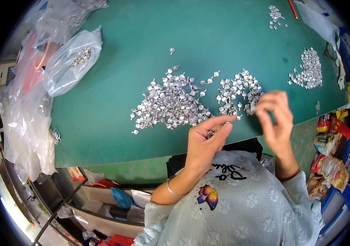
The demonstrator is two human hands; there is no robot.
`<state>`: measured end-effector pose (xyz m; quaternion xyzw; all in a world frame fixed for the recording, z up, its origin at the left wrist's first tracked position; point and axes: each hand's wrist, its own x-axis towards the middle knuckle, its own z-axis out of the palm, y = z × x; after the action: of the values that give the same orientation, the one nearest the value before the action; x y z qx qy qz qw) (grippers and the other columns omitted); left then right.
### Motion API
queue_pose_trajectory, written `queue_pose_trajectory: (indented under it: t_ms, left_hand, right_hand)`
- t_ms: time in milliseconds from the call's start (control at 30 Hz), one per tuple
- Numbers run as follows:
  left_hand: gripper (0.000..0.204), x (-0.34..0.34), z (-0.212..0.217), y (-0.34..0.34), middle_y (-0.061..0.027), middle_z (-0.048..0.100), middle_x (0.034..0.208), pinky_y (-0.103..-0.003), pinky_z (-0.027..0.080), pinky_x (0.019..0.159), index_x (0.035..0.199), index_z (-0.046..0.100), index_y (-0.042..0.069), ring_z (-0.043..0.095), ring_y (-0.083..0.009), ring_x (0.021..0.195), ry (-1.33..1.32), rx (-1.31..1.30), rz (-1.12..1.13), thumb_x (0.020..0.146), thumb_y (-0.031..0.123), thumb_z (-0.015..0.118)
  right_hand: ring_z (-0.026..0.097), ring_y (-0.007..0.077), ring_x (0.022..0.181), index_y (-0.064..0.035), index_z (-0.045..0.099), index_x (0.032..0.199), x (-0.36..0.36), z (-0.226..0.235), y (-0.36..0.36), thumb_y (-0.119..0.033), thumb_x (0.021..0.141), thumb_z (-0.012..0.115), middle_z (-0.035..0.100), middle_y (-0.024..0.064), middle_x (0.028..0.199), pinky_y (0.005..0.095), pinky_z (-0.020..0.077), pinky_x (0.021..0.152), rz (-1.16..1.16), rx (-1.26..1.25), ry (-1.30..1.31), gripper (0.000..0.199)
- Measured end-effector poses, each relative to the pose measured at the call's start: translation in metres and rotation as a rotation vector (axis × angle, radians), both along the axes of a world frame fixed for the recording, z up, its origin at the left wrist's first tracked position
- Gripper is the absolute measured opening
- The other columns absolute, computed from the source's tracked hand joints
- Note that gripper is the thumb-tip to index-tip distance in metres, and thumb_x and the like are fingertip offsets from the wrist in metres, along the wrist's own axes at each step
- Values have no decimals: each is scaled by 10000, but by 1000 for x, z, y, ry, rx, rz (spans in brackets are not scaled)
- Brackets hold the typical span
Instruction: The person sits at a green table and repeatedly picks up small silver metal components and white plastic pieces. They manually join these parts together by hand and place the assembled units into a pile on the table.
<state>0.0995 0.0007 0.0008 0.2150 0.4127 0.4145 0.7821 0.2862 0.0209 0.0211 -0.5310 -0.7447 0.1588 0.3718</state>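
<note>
My left hand is closed near the table's front edge, with small silver metal studs between its curled fingers. Each stud seems to have a round head and a short stem. Its thumb and forefinger point right, close to a loose stud. Further right, my right hand hovers at the edge of a smaller stud pile. Its fingers are loosely bent and slightly blurred, the thumb a little apart, and I see nothing in them. A larger stud heap lies left of that pile.
More studs form a heap at the right and a small cluster at the far right, near a red pencil-like stick. Clear plastic bags crowd the green table's left side. Colourful packets sit beyond its right edge.
</note>
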Motion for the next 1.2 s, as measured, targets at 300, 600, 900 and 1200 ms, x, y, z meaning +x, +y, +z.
queue_pose_trajectory:
  t_ms: [300,600,900,1200]
  left_hand:
    - [264,7,-1,-2,79,423,599,-184,212,442,1134,596,-25,305,-3,503,168,90,-124,894,84,577]
    - [402,21,-4,-7,70,419,638,-191,246,464,1296,453,-19,317,-13,543,171,46,-356,933,134,529]
    - [411,15,-1,-6,76,383,607,-190,220,451,1306,431,-35,296,-6,518,235,59,-329,936,124,515]
    - [385,9,-2,-6,42,532,636,-178,348,510,1264,491,-32,424,-14,566,274,36,-277,913,115,549]
  right_hand:
    - [550,267,913,-28,620,887,114,-35,26,-44,806,629,597,98,950,364,408,844,-589,146,-532,83]
    - [552,297,920,-15,615,943,41,-7,-2,-21,726,681,596,132,976,369,423,831,-244,-130,-147,226]
    - [508,239,825,-56,617,827,29,-28,-10,-83,691,728,559,48,870,342,360,702,-258,-101,-250,177]
    - [502,233,844,-43,635,879,28,-25,-1,-33,676,722,557,52,906,333,366,737,-211,-76,-258,221]
